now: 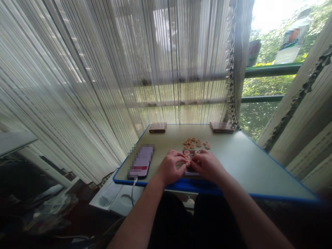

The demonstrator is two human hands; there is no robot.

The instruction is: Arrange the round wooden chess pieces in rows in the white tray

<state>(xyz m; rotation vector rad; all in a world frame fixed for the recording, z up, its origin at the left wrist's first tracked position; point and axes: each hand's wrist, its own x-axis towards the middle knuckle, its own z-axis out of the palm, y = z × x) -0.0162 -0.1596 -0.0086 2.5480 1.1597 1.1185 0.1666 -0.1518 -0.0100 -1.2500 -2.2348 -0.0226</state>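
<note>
Both my hands rest on a small table (pixel 249 162) with a blue edge. My left hand (pixel 171 166) and my right hand (pixel 207 165) meet over a flat box or tray (pixel 191 172) that holds round wooden game discs (pixel 187 157) with red marks. The fingers of both hands are curled and pinch at the discs between them. Just beyond my hands lies a loose cluster of several more discs (pixel 196 143).
A phone (pixel 141 162) on a white cable lies at the table's left front. Two brown boxes stand at the far edge, one left (pixel 157 127) and one right (pixel 222 127). Striped curtains (pixel 103 86) hang behind, with a window (pixel 261 100) to the right.
</note>
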